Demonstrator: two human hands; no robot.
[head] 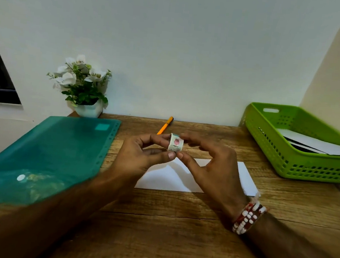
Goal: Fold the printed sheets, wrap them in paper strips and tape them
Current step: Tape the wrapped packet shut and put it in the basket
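A small roll of patterned tape [175, 142], white with a pink motif, is held above the wooden desk [176, 229]. My left hand [141, 155] pinches the roll between thumb and fingers. My right hand [209, 164], with beaded bracelets on the wrist, pinches the roll's right side with thumb and fingertips. Below both hands a folded white sheet [245, 177] lies flat on the desk, partly hidden by my hands.
A teal plastic folder [44, 154] covers the desk's left side. An orange pen [165, 125] lies behind my hands. A green basket [271, 147] holding white papers [319, 144] stands at the right. A white flower pot [89, 109] sits at the back left against the wall.
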